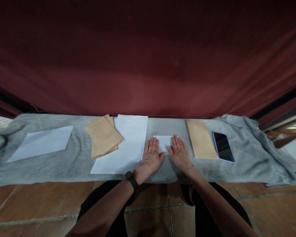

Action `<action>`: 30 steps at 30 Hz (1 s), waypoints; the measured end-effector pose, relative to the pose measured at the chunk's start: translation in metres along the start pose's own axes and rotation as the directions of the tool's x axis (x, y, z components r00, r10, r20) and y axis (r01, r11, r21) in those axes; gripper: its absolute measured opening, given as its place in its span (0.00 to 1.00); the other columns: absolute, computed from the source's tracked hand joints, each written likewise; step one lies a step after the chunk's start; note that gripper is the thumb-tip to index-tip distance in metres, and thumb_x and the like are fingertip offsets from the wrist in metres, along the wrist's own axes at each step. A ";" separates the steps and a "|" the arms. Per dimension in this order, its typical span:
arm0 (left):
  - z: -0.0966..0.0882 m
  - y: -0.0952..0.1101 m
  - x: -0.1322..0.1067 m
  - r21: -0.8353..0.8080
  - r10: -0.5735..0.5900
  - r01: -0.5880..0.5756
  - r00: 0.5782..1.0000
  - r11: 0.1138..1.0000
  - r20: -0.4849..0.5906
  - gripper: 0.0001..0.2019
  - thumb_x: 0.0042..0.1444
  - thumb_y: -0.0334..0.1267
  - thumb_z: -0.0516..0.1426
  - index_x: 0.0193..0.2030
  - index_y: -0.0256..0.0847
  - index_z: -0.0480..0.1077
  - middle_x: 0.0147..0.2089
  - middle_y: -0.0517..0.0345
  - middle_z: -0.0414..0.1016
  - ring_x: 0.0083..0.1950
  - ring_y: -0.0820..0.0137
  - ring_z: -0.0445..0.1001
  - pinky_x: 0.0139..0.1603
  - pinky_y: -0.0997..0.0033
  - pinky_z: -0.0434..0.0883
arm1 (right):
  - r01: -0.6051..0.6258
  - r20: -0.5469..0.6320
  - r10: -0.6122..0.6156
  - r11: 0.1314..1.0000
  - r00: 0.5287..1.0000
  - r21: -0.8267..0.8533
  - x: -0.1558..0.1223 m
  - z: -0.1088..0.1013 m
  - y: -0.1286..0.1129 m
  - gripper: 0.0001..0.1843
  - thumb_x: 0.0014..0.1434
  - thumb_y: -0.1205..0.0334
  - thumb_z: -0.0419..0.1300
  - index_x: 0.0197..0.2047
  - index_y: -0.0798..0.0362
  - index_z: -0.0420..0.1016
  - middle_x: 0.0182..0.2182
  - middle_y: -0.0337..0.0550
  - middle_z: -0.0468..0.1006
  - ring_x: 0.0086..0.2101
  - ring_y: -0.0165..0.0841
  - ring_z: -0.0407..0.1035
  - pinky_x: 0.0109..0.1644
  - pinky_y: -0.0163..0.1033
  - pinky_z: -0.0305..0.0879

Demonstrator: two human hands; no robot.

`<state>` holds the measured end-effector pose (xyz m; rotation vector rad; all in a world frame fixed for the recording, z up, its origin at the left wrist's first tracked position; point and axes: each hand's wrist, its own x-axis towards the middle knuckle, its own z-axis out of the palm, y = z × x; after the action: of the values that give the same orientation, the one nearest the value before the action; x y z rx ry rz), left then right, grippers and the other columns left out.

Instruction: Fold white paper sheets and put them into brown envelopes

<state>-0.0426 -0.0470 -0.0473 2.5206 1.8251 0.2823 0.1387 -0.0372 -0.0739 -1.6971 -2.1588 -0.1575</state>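
My left hand (151,155) and my right hand (179,152) lie flat, fingers stretched out, side by side on a small folded white paper (164,143). The paper rests on a grey cloth (74,158) that covers a low surface. Most of the paper is hidden under my palms; only its top middle shows. A dark band sits on my left wrist.
Left of my hands lies a stack of white sheets (128,144) with several brown envelopes (102,136) on it. A single white sheet (43,142) lies far left. A brown envelope (201,139) and a dark phone (223,146) lie right. Red curtain behind, tiled floor below.
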 end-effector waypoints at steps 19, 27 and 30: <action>-0.010 -0.003 -0.016 0.065 -0.034 0.029 0.996 0.997 0.078 0.34 0.70 0.47 0.44 0.74 0.23 0.50 0.76 0.34 0.48 0.78 0.54 0.47 0.76 0.49 0.46 | -0.115 -0.075 0.110 0.991 0.991 -0.065 -0.007 0.007 0.004 0.35 0.73 0.49 0.43 0.71 0.69 0.56 0.68 0.65 0.62 0.67 0.49 0.57 0.69 0.54 0.52; -0.019 0.006 -0.006 0.076 -0.027 0.021 0.996 0.997 0.089 0.34 0.68 0.47 0.47 0.71 0.17 0.54 0.75 0.29 0.50 0.77 0.48 0.50 0.76 0.46 0.45 | -0.134 -0.035 0.131 0.984 0.991 -0.117 -0.003 0.006 0.002 0.34 0.72 0.52 0.45 0.71 0.69 0.57 0.67 0.65 0.63 0.67 0.49 0.57 0.69 0.54 0.53; -0.014 0.011 -0.006 0.019 0.054 -0.055 0.998 0.998 0.027 0.31 0.69 0.45 0.46 0.73 0.25 0.54 0.76 0.38 0.50 0.77 0.54 0.48 0.76 0.50 0.46 | -0.129 -0.043 0.125 0.985 0.991 -0.118 -0.002 0.008 0.003 0.34 0.72 0.52 0.45 0.70 0.69 0.58 0.67 0.66 0.63 0.67 0.49 0.58 0.68 0.55 0.54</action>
<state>-0.0361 -0.0577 -0.0335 2.5777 1.7608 0.2318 0.1398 -0.0363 -0.0826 -1.8785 -2.0447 -0.2864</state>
